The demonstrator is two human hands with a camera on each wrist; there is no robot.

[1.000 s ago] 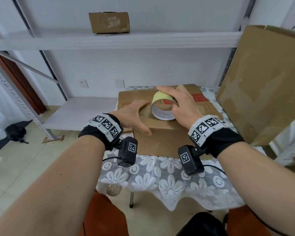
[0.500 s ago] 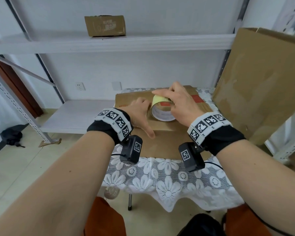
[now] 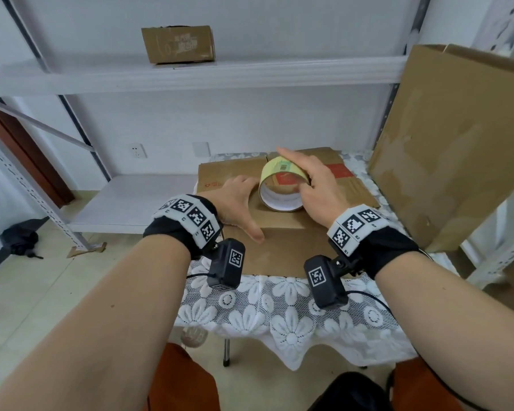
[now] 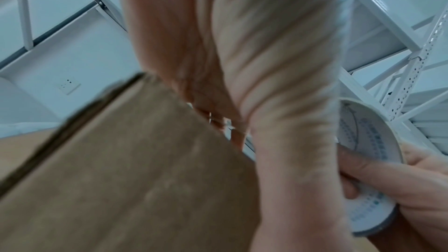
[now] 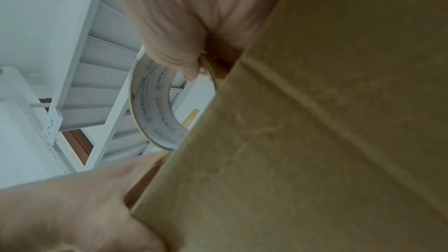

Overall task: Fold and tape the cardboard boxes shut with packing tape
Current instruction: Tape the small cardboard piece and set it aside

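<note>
Yellow tape roll (image 3: 282, 185) stands between both hands on cardboard box (image 3: 282, 247).

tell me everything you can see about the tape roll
The tape roll is a wide ring with a pale yellow outer face, a small printed label near its top, and a white inner core printed with blue text. It stands on edge on the flat cardboard box, its open centre facing the person. The right hand grips it, thumb inside the core and fingers over the top. The left hand lies flat on the box just beside it. No loose tape end shows.
</note>
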